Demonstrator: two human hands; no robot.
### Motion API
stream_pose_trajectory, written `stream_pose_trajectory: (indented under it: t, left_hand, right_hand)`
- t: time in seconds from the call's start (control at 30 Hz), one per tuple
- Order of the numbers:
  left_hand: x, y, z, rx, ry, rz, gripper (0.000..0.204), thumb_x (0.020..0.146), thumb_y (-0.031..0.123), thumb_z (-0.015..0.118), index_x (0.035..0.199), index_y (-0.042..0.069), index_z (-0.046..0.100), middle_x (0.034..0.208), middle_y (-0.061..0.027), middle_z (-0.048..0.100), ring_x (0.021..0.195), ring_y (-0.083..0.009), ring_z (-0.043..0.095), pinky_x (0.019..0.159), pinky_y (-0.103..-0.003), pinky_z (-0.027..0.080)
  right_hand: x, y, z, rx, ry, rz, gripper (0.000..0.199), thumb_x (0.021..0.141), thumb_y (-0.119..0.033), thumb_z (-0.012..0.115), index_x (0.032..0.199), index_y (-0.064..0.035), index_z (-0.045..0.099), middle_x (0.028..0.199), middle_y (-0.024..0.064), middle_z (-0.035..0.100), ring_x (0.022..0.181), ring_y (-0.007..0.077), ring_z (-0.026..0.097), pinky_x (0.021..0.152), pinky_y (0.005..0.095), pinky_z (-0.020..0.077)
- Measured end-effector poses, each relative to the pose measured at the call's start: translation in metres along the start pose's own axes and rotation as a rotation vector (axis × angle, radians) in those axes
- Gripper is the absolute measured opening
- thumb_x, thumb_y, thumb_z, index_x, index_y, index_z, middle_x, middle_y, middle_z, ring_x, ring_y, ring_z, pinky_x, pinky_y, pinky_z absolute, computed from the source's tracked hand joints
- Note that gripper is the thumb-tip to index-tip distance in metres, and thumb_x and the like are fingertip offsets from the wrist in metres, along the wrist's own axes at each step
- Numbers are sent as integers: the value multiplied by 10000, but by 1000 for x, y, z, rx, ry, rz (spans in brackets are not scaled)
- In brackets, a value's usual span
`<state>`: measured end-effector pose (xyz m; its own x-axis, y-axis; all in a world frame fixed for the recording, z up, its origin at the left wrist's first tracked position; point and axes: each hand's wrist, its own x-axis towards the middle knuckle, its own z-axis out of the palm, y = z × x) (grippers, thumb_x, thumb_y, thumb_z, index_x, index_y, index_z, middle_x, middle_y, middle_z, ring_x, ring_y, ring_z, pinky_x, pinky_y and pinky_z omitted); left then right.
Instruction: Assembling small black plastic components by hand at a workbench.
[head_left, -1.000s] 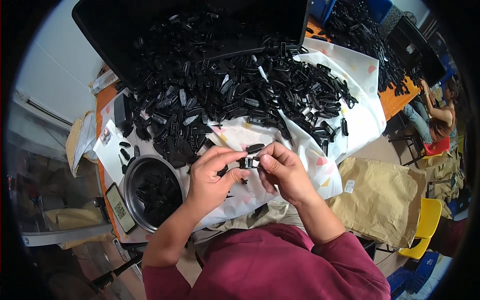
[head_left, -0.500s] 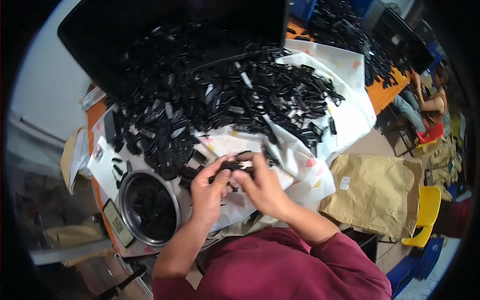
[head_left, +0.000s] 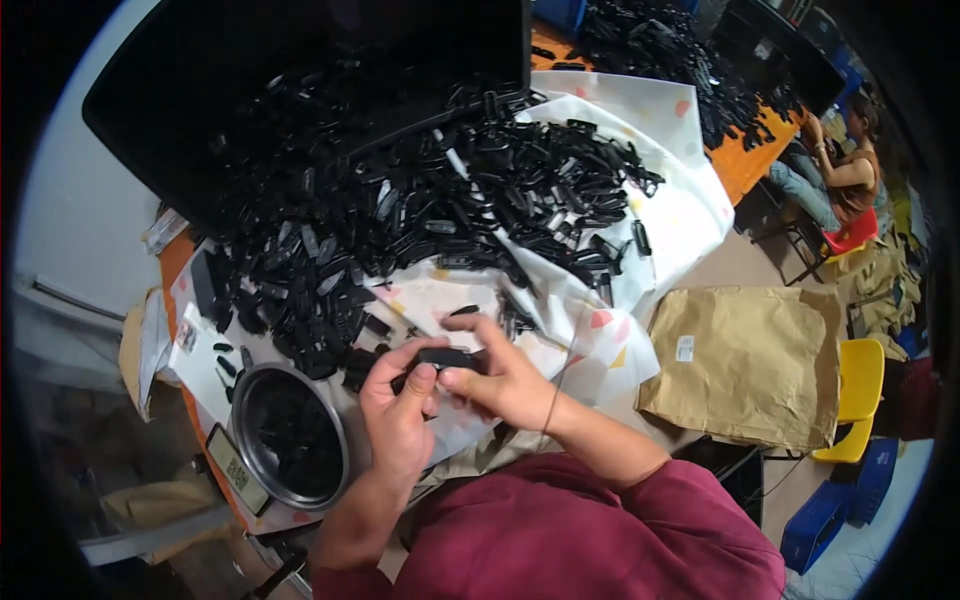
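A small, oblong black plastic piece (head_left: pixel 447 357) is held between my two hands, above the near part of the cloth. My left hand (head_left: pixel 398 400) is closed on its left end, with the thumb pressed against the near side. On its right end, the thumb and fingers of my right hand (head_left: pixel 508 385) pinch it, while the index finger is raised above. Beyond my hands spreads a big heap of similar black plastic pieces (head_left: pixel 440 215). Their exact kind is too small to tell. To the left of my left hand, a round metal bowl (head_left: pixel 341 440) holds more dark pieces.
A large black bin (head_left: pixel 300 40) lies tipped behind the heap. A phone (head_left: pixel 238 470) rests beside the bowl. White patterned cloth (head_left: pixel 690 205) covers the orange table. To the right are a brown paper sack (head_left: pixel 745 370), a yellow chair (head_left: pixel 858 390) and a seated person (head_left: pixel 845 185).
My hands have turned the piece so its long dark side shows, and my right index finger has lifted. The whole view has shifted slightly.
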<state>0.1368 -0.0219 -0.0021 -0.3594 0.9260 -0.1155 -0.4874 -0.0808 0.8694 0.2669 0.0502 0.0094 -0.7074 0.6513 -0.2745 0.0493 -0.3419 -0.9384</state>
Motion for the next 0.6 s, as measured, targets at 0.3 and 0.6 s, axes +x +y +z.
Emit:
stream_pose_trajectory:
  t: [0.3,0.6]
  left_hand:
    - [6,21,-6,589,-251,501,230,772,34,636,983,-17,562,975,-149,607,838,-183,583,746,-280,466]
    - [42,54,-59,-101,231,-24,146,810,76,546,952,46,533,761,-28,564,643,-99,528,550,-181,414]
  right_hand:
    - [7,24,2,51,82,-468,237,812,-26,574,1045,-5,533,807,29,592,680,89,552,614,211,453]
    - [46,13,-28,-815,205,-389,180,774,-161,612,907,-40,600,832,87,606,759,221,593,657,287,459]
